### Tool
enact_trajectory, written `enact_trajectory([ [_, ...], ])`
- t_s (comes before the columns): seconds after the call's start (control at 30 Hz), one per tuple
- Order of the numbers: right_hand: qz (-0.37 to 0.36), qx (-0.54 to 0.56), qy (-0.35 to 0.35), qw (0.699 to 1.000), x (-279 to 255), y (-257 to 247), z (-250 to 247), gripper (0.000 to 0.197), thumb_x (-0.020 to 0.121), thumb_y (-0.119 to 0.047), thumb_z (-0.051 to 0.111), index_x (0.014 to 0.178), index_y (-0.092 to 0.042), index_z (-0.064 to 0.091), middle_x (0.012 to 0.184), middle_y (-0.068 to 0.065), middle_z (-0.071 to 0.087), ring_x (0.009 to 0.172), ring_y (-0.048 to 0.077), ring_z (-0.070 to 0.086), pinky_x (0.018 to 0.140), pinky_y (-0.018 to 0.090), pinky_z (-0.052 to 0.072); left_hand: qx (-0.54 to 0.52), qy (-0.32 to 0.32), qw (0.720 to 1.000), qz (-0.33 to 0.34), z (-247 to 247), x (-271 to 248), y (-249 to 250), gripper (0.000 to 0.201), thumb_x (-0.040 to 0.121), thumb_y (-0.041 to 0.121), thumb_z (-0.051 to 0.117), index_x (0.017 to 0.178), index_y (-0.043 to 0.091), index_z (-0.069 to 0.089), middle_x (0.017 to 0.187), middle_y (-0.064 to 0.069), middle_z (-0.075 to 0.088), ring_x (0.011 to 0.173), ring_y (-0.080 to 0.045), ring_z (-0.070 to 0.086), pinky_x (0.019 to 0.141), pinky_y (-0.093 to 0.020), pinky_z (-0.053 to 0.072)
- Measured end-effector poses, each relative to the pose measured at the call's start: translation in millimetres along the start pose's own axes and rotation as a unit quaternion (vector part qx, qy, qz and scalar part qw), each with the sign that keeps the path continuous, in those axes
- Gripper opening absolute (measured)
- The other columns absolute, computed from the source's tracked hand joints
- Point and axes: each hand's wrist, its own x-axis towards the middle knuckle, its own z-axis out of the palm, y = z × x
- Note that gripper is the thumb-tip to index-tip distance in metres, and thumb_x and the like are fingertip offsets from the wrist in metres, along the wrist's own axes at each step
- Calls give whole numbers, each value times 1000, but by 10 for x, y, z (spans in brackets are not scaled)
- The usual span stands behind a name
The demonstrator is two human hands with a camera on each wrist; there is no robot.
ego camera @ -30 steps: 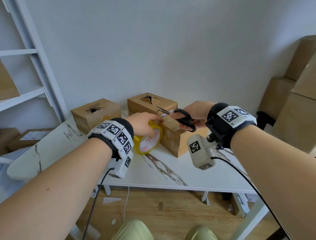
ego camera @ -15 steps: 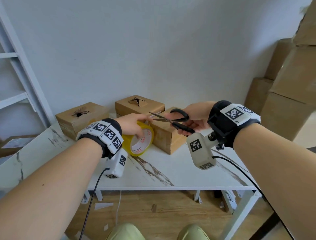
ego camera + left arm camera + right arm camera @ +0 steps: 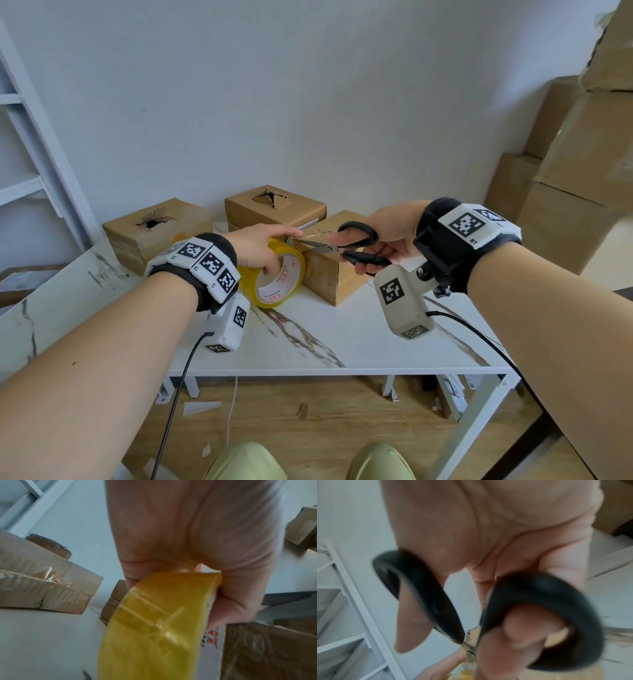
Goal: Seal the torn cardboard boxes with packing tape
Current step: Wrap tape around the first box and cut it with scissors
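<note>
My left hand (image 3: 263,245) grips a yellow tape roll (image 3: 277,274) standing on edge on the white table (image 3: 325,342); in the left wrist view the tape roll (image 3: 154,622) fills the frame under my palm. My right hand (image 3: 380,236) holds black-handled scissors (image 3: 346,248), fingers through the loops (image 3: 539,615), blades parted just right of the roll's top. Behind them stands a torn cardboard box (image 3: 339,270). Two other boxes with torn holes in their tops sit at the back, one at the left (image 3: 154,229) and one in the middle (image 3: 274,209).
A white shelf frame (image 3: 37,164) stands at the left. Large stacked cardboard boxes (image 3: 579,178) fill the right side. The table's front edge (image 3: 308,371) is near me, with a wooden floor and paper scraps below.
The scissors have come down and left, their blades now by the top of the tape roll. My left hand stays on the roll. The head view has shifted slightly.
</note>
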Motion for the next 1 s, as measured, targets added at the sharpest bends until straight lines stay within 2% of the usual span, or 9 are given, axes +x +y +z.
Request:
enact_trajectory([
  [0.1,-6,9,1,1000,52,-5,51,32,81,-37,70,84,-5,65,61,7,68,48,14,63,47,20,54,0,0,1000,-2,3,16,-18,86,71,-9,62,138,39,39,148,2,35,128,-23,41,83,-26,41],
  [0.27,-32,21,5,999,108,-50,196,26,86,-31,65,77,-7,60,49,4,63,38,10,58,41,16,50,-5,-1,1000,1,4,21,-25,89,69,-10,63,139,39,38,146,2,38,125,-23,44,76,-24,42],
  [0.43,-20,22,31,999,157,-93,275,26,83,-30,70,79,-6,59,49,6,63,37,12,59,38,18,48,-3,-1,1000,3,2,19,-33,89,69,-9,63,140,39,37,147,5,38,127,-21,42,71,-21,41],
  [0.6,4,21,9,1000,161,-120,266,28,85,-31,67,81,-4,58,47,6,61,36,11,57,37,19,48,0,-2,1000,2,-1,2,-12,89,69,-10,63,140,38,37,146,4,37,128,-21,40,81,-25,41],
  [0.67,-17,22,1,1000,146,-136,266,25,88,-27,64,81,-4,57,45,4,58,34,9,54,36,16,45,1,-6,1000,0,-3,-12,-1,89,69,-10,63,139,38,37,145,4,39,124,-21,43,77,-23,42],
  [0.77,-56,30,-7,998,115,-167,259,23,92,-21,58,75,-6,54,41,1,54,31,6,48,35,12,42,15,-14,1000,-5,-11,-30,9,91,69,-11,62,140,38,36,141,2,41,111,-19,46,61,-19,41],
  [0.8,-64,33,-10,997,109,-181,247,23,93,-19,57,74,-6,54,41,0,53,31,6,47,35,11,41,21,-16,1000,-8,-17,-37,15,92,68,-11,62,141,39,35,141,2,41,110,-19,47,61,-20,42],
  [0.93,-85,35,-24,995,39,-220,193,25,94,-17,54,71,-6,52,42,-2,51,31,4,41,36,9,35,44,-23,999,-12,-22,-59,52,97,69,-10,63,144,41,28,137,-1,43,104,-22,53,72,-29,51],
  [1.0,-88,32,-31,995,4,-204,164,30,94,-16,53,67,-6,57,41,-2,51,31,4,40,36,9,33,45,-23,999,-8,-23,-55,45,98,69,-8,65,145,40,26,139,0,42,112,-22,51,83,-32,51],
])
